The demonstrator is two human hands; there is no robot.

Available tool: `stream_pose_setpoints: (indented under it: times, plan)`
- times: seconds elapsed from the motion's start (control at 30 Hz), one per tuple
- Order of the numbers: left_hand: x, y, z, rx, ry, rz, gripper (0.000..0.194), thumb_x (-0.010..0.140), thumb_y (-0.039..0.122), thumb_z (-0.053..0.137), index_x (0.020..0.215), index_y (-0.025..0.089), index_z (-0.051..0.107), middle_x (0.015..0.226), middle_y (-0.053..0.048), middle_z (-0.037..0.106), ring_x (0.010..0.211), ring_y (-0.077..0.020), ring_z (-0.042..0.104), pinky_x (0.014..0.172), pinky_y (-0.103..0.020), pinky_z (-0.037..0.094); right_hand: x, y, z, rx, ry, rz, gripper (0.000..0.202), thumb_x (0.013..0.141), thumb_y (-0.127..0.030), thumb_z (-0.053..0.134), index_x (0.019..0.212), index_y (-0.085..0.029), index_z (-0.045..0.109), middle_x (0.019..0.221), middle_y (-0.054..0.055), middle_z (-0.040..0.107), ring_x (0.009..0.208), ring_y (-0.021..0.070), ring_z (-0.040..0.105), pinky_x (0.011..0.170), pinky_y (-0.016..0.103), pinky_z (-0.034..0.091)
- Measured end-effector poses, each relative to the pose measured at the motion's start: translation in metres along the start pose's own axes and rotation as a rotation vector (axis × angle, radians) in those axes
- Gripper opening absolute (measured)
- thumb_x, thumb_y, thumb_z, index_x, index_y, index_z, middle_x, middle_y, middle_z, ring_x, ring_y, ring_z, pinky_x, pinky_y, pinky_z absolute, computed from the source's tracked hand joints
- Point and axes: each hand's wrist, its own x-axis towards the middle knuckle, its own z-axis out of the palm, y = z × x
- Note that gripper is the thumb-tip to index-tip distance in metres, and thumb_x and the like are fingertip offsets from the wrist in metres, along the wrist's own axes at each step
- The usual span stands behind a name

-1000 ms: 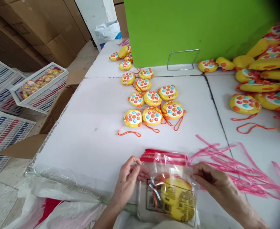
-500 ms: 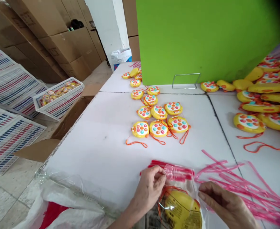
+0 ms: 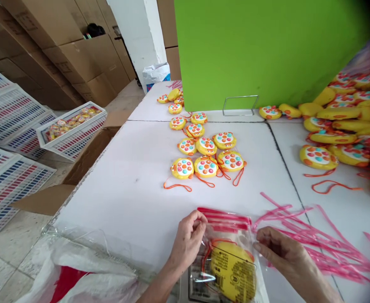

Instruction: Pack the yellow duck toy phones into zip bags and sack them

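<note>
A clear plastic bag [image 3: 232, 233] with printed text and a barcode lies at the table's front edge. Through it shows a yellow toy [image 3: 235, 265] with an orange cord. Layered pink-red strips [image 3: 224, 215] cross the bag's top end; other bags seem to lie beneath. My left hand [image 3: 189, 235] pinches the bag's upper left edge, thumb against fingers. On the opposite side, my right hand [image 3: 279, 252] has its fingertips closed at the bag's upper right edge. Beyond the bag sit several yellow toys [image 3: 206, 166] with coloured buttons and orange cord loops.
Loose pink plastic strips [image 3: 317, 244] lie right of my right hand. A heap of yellow toys [image 3: 345, 113] fills the far right, beside a green panel [image 3: 267, 50]. Left of the table are an open carton [image 3: 86, 160], white baskets [image 3: 71, 136] and a white sack [image 3: 109, 273].
The view has shifted slightly. My left hand has moved from the middle of the bag's top to its left edge, and the bag's top lies flatter. My right hand stays at the right edge.
</note>
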Motion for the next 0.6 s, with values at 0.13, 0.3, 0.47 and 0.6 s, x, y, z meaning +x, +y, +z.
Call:
stream_pose_setpoints:
  times: [0.13, 0.3, 0.47, 0.6]
  plan:
    - [-0.001, -0.002, -0.003, -0.048, -0.040, -0.017, 0.013, 0.084, 0.030, 0.052, 0.080, 0.018, 0.053, 0.070, 0.000, 0.061, 0.060, -0.0119, 0.055, 0.056, -0.020, 0.040, 0.005, -0.006, -0.002, 0.030, -0.050, -0.001, 0.024, 0.084, -0.043, 0.061, 0.078, -0.020, 0.055, 0.062, -0.005, 0.041, 0.054, 0.0104, 0.037, 0.047, 0.021, 0.032]
    - [-0.004, -0.004, -0.004, -0.206, -0.045, -0.060, 0.016, 0.083, 0.032, 0.050, 0.073, 0.020, 0.048, 0.060, 0.004, 0.050, 0.054, -0.0117, 0.050, 0.054, -0.021, 0.043, 0.006, -0.012, -0.002, 0.108, -0.108, 0.019, 0.030, 0.087, -0.048, 0.055, 0.077, -0.020, 0.056, 0.058, -0.005, 0.036, 0.052, 0.0103, 0.031, 0.047, 0.022, 0.028]
    - [-0.010, -0.003, -0.011, -0.202, 0.050, -0.029, 0.013, 0.075, 0.020, 0.045, 0.063, 0.018, 0.050, 0.059, 0.004, 0.042, 0.055, -0.0103, 0.041, 0.052, -0.019, 0.037, 0.004, -0.017, 0.002, 0.091, -0.184, 0.031, 0.035, 0.090, -0.050, 0.049, 0.073, -0.020, 0.053, 0.058, -0.005, 0.033, 0.053, 0.0109, 0.031, 0.050, 0.024, 0.025]
    - [-0.017, 0.000, -0.016, -0.159, 0.061, -0.014, 0.016, 0.074, 0.019, 0.042, 0.059, 0.018, 0.047, 0.056, 0.004, 0.040, 0.055, -0.0105, 0.038, 0.052, -0.020, 0.033, 0.006, -0.024, -0.004, -0.030, -0.321, 0.023, 0.033, 0.092, -0.046, 0.042, 0.077, -0.020, 0.055, 0.058, -0.005, 0.037, 0.055, 0.0125, 0.036, 0.052, 0.025, 0.028]
